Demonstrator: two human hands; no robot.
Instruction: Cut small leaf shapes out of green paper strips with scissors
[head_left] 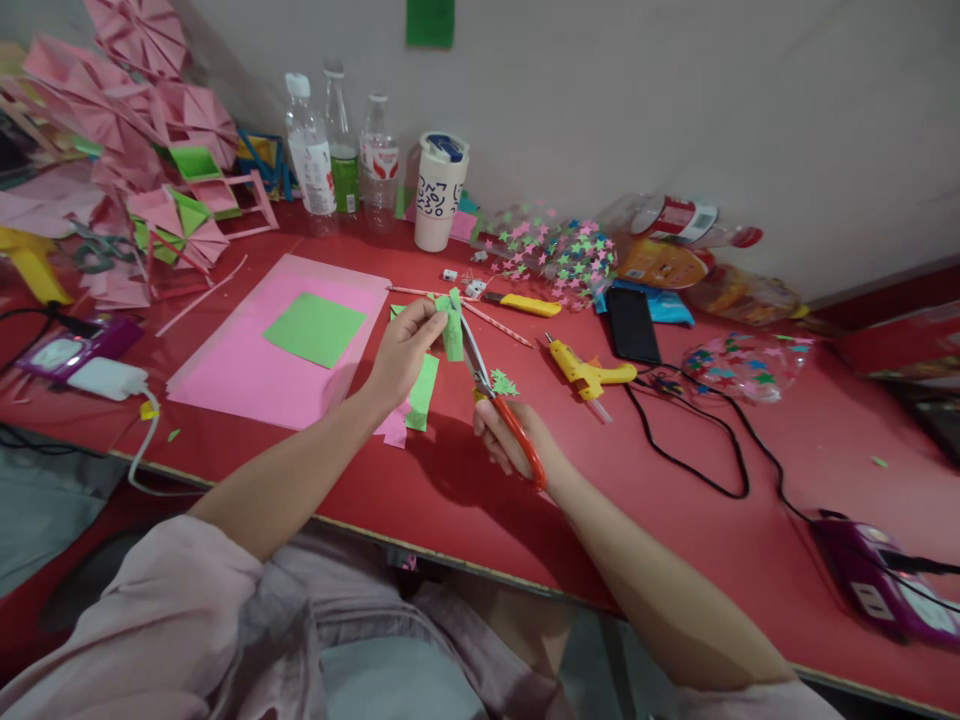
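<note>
My left hand [409, 345] pinches a small strip of green paper [454, 335] above the red table. In my right hand [510, 435] is a pair of scissors with red-orange handles [534, 460]. The scissors' blades point up and away from me, right beside the green strip; whether they are cutting into it I cannot tell. Under my left hand lie another green paper strip [423, 395] and a scrap of pink paper [395, 426]. Small green cut pieces [504, 382] rest on the table just beyond my right hand.
Left of my hands, a green square [315, 329] tops pink sheets [225, 370]. A yellow glue gun [589, 372], phone [634, 325] and yellow cutter [529, 304] lie to the right. Bottles [311, 160] and a tumbler [440, 190] line the wall. Black cables [720, 485] cross the right side.
</note>
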